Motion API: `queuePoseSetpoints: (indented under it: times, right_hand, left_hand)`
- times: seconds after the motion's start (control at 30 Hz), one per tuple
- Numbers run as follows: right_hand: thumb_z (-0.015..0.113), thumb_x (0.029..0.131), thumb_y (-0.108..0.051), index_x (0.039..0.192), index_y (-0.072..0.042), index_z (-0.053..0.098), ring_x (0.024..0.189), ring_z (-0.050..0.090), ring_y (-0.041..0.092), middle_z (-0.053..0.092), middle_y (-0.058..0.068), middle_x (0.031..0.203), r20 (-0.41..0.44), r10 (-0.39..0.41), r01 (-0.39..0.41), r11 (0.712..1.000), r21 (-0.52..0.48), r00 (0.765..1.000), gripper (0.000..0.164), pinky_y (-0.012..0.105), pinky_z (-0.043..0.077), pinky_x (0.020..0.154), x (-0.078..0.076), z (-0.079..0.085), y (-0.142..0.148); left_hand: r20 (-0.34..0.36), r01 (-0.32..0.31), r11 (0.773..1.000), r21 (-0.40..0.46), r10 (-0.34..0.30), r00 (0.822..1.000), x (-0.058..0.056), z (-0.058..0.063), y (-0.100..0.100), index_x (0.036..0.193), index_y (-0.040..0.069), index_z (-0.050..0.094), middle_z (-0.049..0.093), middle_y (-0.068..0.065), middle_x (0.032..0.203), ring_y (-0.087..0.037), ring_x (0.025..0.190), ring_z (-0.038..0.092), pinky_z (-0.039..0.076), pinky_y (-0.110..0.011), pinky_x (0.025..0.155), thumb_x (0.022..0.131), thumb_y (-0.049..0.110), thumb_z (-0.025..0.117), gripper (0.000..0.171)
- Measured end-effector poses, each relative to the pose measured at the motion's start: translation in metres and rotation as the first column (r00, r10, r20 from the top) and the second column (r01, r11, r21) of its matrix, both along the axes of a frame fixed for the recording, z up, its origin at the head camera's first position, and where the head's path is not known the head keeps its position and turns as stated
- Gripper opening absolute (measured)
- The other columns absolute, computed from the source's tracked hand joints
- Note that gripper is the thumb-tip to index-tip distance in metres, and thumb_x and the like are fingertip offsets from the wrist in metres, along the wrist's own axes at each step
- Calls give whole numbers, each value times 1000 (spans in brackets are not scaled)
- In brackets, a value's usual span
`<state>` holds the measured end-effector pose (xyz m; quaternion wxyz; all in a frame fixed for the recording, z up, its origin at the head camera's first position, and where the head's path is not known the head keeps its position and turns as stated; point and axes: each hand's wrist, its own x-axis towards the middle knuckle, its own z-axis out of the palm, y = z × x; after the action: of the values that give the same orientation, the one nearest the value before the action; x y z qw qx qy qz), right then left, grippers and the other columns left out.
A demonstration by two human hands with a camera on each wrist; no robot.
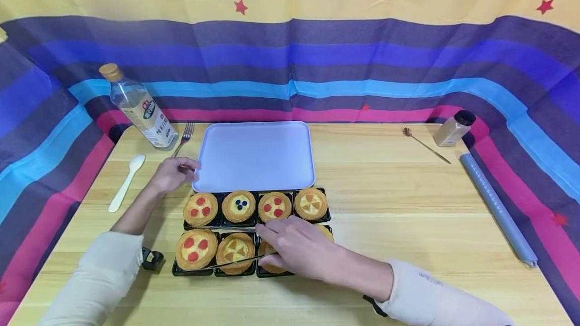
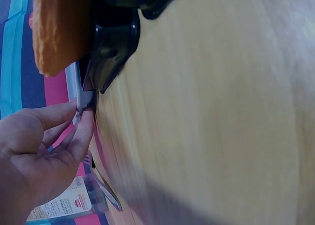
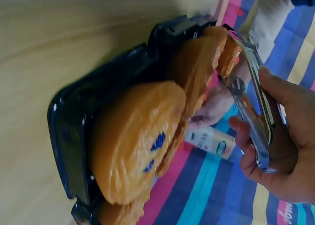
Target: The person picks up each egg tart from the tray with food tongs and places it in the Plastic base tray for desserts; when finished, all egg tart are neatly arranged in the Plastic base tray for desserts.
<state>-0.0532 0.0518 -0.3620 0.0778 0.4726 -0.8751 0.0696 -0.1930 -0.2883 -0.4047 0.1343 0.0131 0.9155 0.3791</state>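
Note:
My left hand (image 1: 174, 174) pinches the near left edge of a pale lavender tray (image 1: 256, 155) between thumb and fingers. In my right hand (image 1: 301, 248) is a pair of metal tongs (image 3: 255, 129), held from above with the two arms spread apart. Their tips point left, over the front row of egg tarts. Two rows of tarts sit in black plastic trays (image 1: 195, 272). Some carry red pieces, like this tart (image 1: 197, 249); others have orange wedges (image 1: 235, 252) or dark blue berries (image 1: 238, 206). My right hand partly hides the front row's right end.
At the back left stand a glass bottle (image 1: 145, 114) and a fork (image 1: 186, 135); a white spoon (image 1: 127, 182) lies nearer. On the right are a thin metal spoon (image 1: 426, 145), a black-lidded jar (image 1: 454, 129) and a long grey-blue roll (image 1: 498, 210). Striped cloth (image 1: 385, 54) surrounds the table.

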Motion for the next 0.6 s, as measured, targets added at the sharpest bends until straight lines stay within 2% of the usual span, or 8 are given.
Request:
queuePoseSetpoints:
  times: [0.3,0.4,0.6]
  right_hand:
    - [60,85,-53,119,-10,60,80,62,5,65,-6,93,-34,10,-8,999,52,999,54,23,52,75,5,-6,-16]
    - [60,86,-53,118,-11,60,84,63,7,66,-5,97,-23,8,-7,997,77,1000,53,23,52,76,5,-7,-19]
    - [60,86,-53,116,-12,59,80,62,6,64,-5,94,3,-15,14,995,99,1000,52,22,50,72,5,-9,-20]
  left_hand:
    - [9,-4,1000,-1,4,1000,0,1,-1,118,-6,59,63,-25,105,-16,85,58,50,-25,67,85,3,62,35]
    - [11,-5,1000,0,5,1000,1,1,-1,118,-6,59,63,-25,106,-20,87,59,51,-25,68,85,3,62,34]
    - [-1,3,1000,-2,-3,1000,1,0,-1,118,-7,59,63,-26,107,-28,93,60,53,-27,72,85,4,63,34]
